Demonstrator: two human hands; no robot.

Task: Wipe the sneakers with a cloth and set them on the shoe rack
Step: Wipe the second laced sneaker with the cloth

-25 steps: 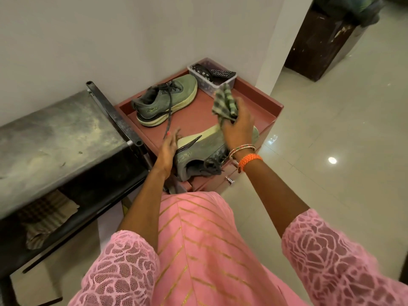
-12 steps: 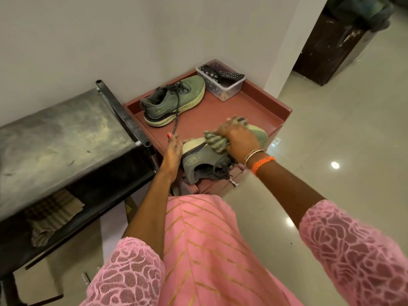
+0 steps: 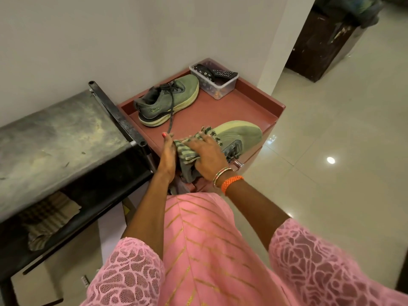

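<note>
Two green sneakers lie on a reddish-brown cabinet top (image 3: 247, 107). The far sneaker (image 3: 170, 100) rests on its sole near the wall, its lace trailing toward me. The near sneaker (image 3: 240, 133) lies at the cabinet's front edge, toe pointing right. My right hand (image 3: 207, 155) presses a striped green cloth (image 3: 187, 149) onto the near sneaker's heel part, fingers spread over the cloth. My left hand (image 3: 167, 153) holds the heel end from the left side. The heel itself is hidden under cloth and hands.
A clear plastic box (image 3: 214, 81) with remotes stands at the cabinet's back corner. A dark, dusty metal rack (image 3: 55, 140) stands to the left, a folded cloth (image 3: 48, 217) on its lower shelf. Glossy tiled floor (image 3: 331, 173) spreads right; a dark wooden cabinet (image 3: 322, 40) stands beyond.
My right hand has brought the cloth down from above the sneaker onto it and slid it back toward the heel. My left hand has stayed at the heel.
</note>
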